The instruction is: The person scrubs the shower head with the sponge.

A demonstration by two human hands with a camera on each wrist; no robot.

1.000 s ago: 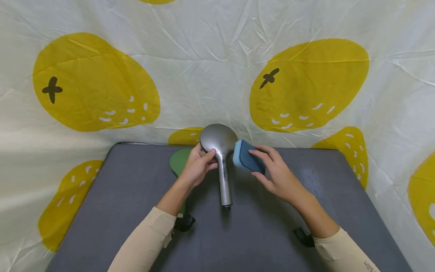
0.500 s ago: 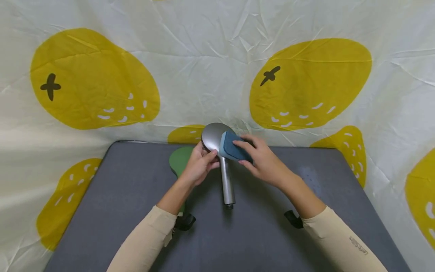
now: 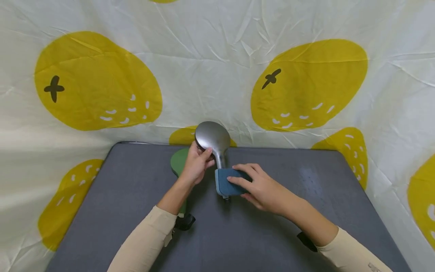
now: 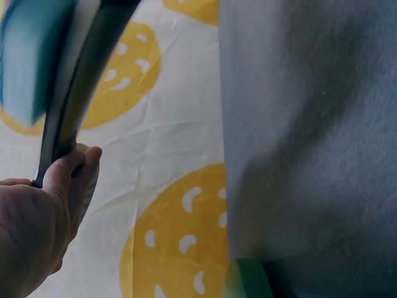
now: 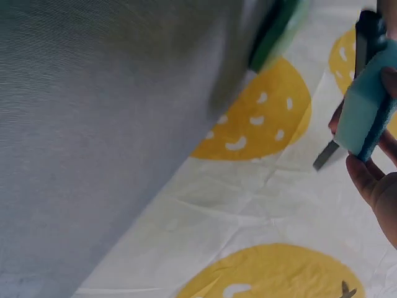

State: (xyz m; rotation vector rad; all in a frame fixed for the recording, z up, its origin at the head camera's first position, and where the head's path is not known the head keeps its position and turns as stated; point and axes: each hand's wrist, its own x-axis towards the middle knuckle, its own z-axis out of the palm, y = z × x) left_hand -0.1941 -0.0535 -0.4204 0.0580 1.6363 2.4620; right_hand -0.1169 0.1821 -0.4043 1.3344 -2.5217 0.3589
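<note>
A grey metallic hand shower (image 3: 213,135) is held up over the table, its round head at the top and its handle pointing down. My left hand (image 3: 196,165) grips it at the head's lower left edge, thumb on the face towards me. My right hand (image 3: 264,187) pinches a two-tone blue sponge (image 3: 232,182), fingers spread on the darker side. The sponge lies across the handle and hides most of it; the tip shows below. In the right wrist view the lighter side of the sponge (image 5: 365,102) faces the shower handle.
A green long-handled object (image 3: 179,163) lies on the dark grey table (image 3: 258,241), partly behind my left arm. Black wrist pieces (image 3: 184,222) show at both forearms. A white cloth with yellow fruit prints (image 3: 207,83) hangs behind and at the sides.
The sponge has come left from beside the shower head, across its neck, and down onto the handle. My left hand keeps its grip; the shower head has shifted slightly left.
</note>
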